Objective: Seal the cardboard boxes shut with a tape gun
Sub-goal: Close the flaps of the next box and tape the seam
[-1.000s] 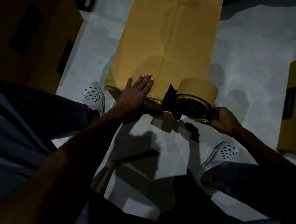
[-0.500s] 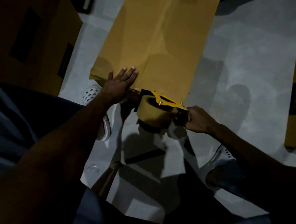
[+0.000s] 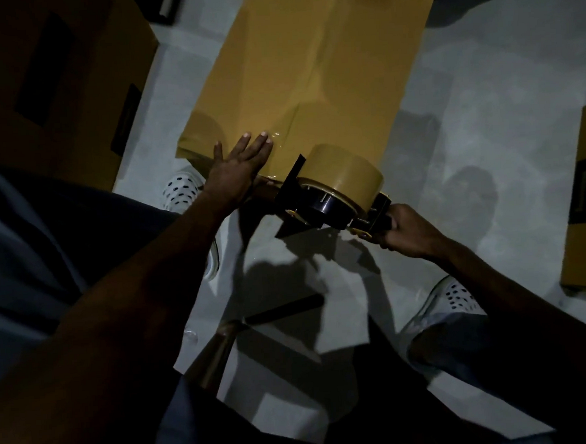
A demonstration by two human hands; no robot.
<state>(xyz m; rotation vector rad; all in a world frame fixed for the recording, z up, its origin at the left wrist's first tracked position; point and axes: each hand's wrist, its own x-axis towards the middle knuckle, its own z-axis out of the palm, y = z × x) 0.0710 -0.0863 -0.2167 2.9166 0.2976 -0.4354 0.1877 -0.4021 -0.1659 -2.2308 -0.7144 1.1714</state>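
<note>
We are finishing the seam on the box (image 3: 313,66), left hand (image 3: 238,165) pressing flat, right hand (image 3: 410,230) gripping the tape gun (image 3: 331,193); next, probably cut the tape.

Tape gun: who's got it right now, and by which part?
The right hand grips the tape gun by its handle. The left hand holds nothing; it presses flat on the cardboard box.
</note>
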